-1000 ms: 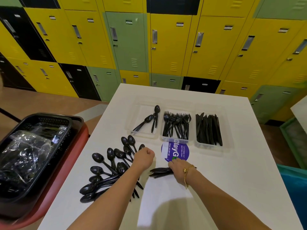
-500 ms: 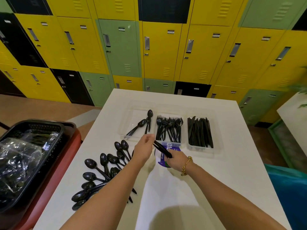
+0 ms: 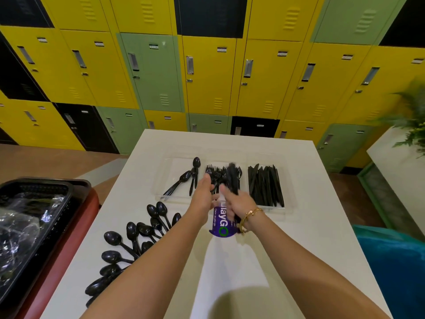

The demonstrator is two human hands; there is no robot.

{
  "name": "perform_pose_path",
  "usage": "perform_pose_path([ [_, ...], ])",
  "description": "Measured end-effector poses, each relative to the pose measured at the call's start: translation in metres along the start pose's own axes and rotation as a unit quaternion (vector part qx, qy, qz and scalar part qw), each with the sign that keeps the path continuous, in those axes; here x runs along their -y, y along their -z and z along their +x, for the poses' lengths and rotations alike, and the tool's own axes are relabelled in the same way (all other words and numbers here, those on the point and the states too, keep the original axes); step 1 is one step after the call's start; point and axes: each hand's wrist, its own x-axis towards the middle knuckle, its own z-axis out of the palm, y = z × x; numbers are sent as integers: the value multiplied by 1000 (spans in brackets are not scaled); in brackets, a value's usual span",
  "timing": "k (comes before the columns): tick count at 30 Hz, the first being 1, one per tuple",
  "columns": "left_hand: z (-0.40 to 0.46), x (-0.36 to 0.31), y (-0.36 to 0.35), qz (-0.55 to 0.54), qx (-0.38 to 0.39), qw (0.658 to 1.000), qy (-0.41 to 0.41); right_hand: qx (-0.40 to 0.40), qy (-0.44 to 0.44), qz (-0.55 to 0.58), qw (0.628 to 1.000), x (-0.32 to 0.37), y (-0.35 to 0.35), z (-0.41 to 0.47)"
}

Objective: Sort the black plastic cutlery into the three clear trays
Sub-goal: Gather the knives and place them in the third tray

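Head view, single frame.

White table (image 3: 287, 238): runs from the centre of the frame to the bottom edge.

Three clear trays, in a row across the middle of the frame:
- Left tray (image 3: 170, 166): a few black spoons (image 3: 185, 177) inside, bowls toward the top of the frame.
- Middle tray (image 3: 212, 162): black forks (image 3: 215, 172), partly hidden by the hands.
- Right tray (image 3: 288, 180): black knives (image 3: 264, 185), laid side by side.

Loose spoons (image 3: 131, 236): a fanned heap on the table, lower left of centre, outside the trays.

Purple sticker (image 3: 222, 223): on the table just below the middle tray, between the two wrists.

Left hand (image 3: 203, 192): over the near edge of the middle tray, fingers half curled; motion blur, so whether it pinches anything cannot be told.

Right hand (image 3: 238, 200): just right of the left hand, closed around a bundle of black cutlery (image 3: 233, 178) that stands up over the middle tray; blurred, kind unclear. Gold bracelet (image 3: 249, 217) on the wrist.

Black crate (image 3: 34, 194): left edge of the frame, crumpled clear plastic (image 3: 20, 226) inside, on a red cart (image 3: 76, 233).

Lockers (image 3: 207, 72): yellow, green and black, across the top.
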Motion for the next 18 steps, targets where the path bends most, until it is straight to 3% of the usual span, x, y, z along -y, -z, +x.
perform_pose_path([
  [4, 0, 3, -11, -185, 34, 973, 135, -77, 59, 215, 972, 32, 0, 1],
  [9, -2, -1, -30, -320, 52, 930, 175, -58, 62, 343, 935, 44, -11, -1],
  [14, 4, -4, -36, -290, 39, 939, 182, -46, 37, 352, 934, 43, -5, 4],
  [18, 14, -7, -35, -179, 39, 971, 156, -58, 9, 219, 974, 48, 17, 23],
])
